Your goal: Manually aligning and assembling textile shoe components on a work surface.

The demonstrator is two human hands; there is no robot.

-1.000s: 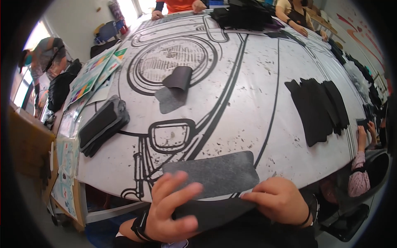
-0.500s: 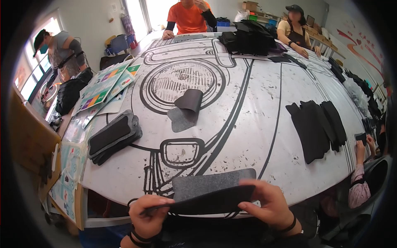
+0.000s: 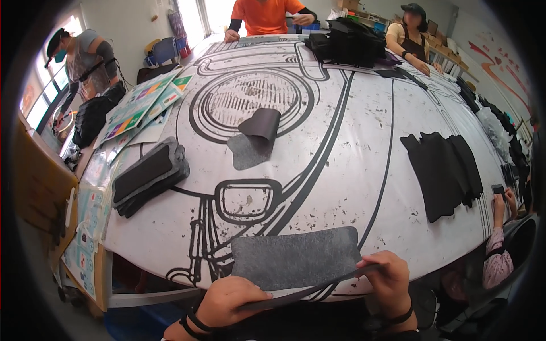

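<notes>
A thin black sheet (image 3: 319,288) spans the space between my hands at the near table edge, seen almost edge-on. My left hand (image 3: 228,298) is closed on its left end, and my right hand (image 3: 389,279) pinches the right end between thumb and fingers. Just beyond it, flat on the table, lies a grey felt-like piece (image 3: 296,256) with rounded corners. Farther off, a grey piece with a folded-over dark flap (image 3: 259,136) rests on the printed headlamp drawing. To the left sits a stack of black and grey pieces (image 3: 149,177).
Black cut pieces (image 3: 442,173) overlap at the right, and a large black pile (image 3: 348,45) stands at the far side. Printed sheets (image 3: 142,108) cover the left edge. Several other people are around the table (image 3: 335,187); one person's hands (image 3: 503,200) work at the right.
The black sheet has tilted from showing its broad face to nearly edge-on, its right end higher. More of the grey piece beneath shows. The head view has shifted slightly.
</notes>
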